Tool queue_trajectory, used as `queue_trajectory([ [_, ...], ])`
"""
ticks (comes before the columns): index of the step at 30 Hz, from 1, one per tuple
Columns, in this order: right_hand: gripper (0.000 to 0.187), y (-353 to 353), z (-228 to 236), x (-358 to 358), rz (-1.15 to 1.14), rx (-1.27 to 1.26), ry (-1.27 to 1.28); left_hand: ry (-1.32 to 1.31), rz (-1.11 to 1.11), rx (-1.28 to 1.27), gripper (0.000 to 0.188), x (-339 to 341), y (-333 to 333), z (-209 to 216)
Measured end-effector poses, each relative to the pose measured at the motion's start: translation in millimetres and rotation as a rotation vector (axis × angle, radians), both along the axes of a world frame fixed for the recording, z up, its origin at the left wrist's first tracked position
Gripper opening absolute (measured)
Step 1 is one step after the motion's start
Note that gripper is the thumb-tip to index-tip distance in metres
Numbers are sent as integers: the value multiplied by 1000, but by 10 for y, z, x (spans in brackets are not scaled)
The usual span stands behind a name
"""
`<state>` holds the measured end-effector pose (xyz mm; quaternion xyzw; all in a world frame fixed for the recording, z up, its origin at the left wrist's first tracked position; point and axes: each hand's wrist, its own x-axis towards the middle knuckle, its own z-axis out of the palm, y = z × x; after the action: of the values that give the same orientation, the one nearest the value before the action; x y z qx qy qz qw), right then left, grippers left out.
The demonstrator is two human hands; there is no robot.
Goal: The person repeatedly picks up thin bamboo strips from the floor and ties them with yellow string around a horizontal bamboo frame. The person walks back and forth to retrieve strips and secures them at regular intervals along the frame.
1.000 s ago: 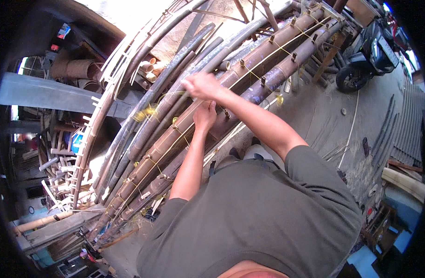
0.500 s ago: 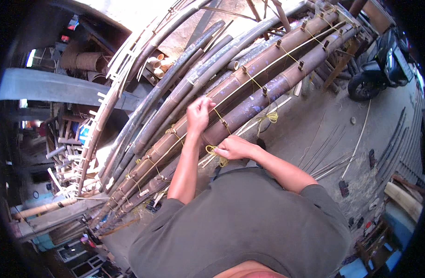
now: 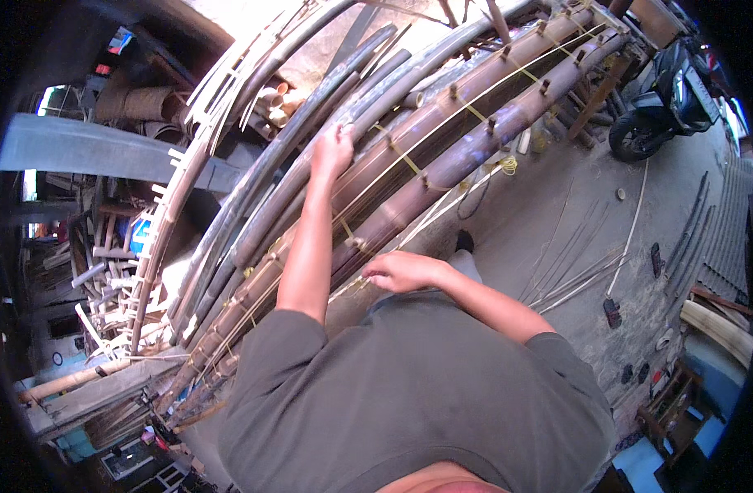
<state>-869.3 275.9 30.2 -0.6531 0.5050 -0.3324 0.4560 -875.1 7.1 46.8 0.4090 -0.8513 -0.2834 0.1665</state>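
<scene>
Two long brown bamboo poles, a far one (image 3: 426, 123) and a near one (image 3: 401, 209), lie side by side on a slant before me. Short upright pegs stand along both, and yellow string (image 3: 405, 158) crosses between them. Closed into a fist, my left hand (image 3: 333, 151) is raised at the far pole's outer side; anything in its fingers is hidden. My right hand (image 3: 402, 271) is low at the near pole's close side, fingers curled. A little yellow string shows by its fingertips, the rest hidden. A small yellow string coil (image 3: 508, 166) hangs farther right.
Dark curved poles (image 3: 310, 135) lie beyond the pair. A curved bamboo frame with pale rungs (image 3: 164, 215) rises at the left. A motorbike (image 3: 668, 103) stands at the far right. Thin sticks (image 3: 586, 279) and a long pale strip (image 3: 629, 230) lie on the floor.
My left hand has moved up and away from the near pole. My right hand has shifted slightly down and left; the yellow coil seen in it earlier is now mostly hidden. The view has shifted slightly.
</scene>
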Motion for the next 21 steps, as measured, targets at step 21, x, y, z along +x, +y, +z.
queue_trajectory([
  [21, 77, -2048, 349, -70, -180, 98, -21, -75, -15, 116, 38, 1615, 837, -173],
])
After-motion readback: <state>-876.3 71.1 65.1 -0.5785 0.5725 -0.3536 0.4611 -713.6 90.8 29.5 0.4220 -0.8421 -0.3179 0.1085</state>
